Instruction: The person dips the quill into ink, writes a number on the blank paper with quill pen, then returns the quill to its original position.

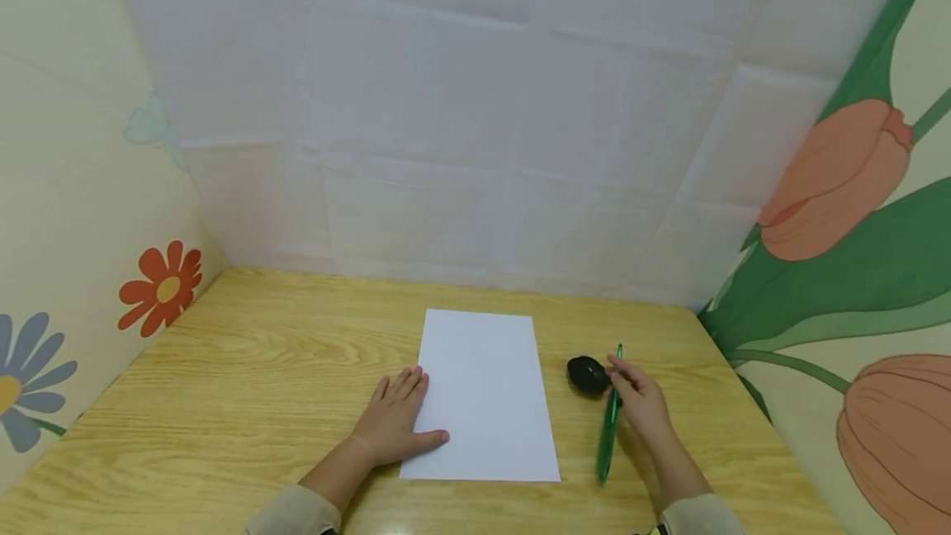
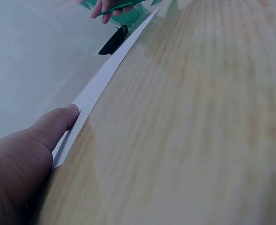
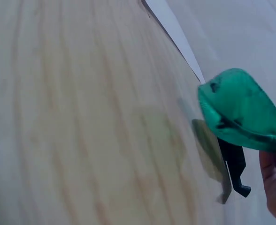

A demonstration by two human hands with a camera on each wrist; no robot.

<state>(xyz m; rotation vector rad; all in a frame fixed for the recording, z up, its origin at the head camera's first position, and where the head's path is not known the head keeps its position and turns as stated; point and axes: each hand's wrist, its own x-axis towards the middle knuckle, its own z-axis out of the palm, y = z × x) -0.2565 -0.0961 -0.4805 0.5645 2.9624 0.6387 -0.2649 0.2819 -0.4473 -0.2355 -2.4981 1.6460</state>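
Note:
A white sheet of paper lies on the wooden table in the head view. My left hand rests on its left edge, fingers spread flat and the thumb over the sheet. To the right, my right hand pinches a slim green pen by its narrow part, thin tip pointing away. Its other end widens into a see-through, leaf-shaped blade, raised over the table in the right wrist view. A rounded black object, like a small stand, sits beside the right fingertips.
The wooden table runs back to a creased white cloth. Side walls with painted flowers and large tulips close in the table at left and right.

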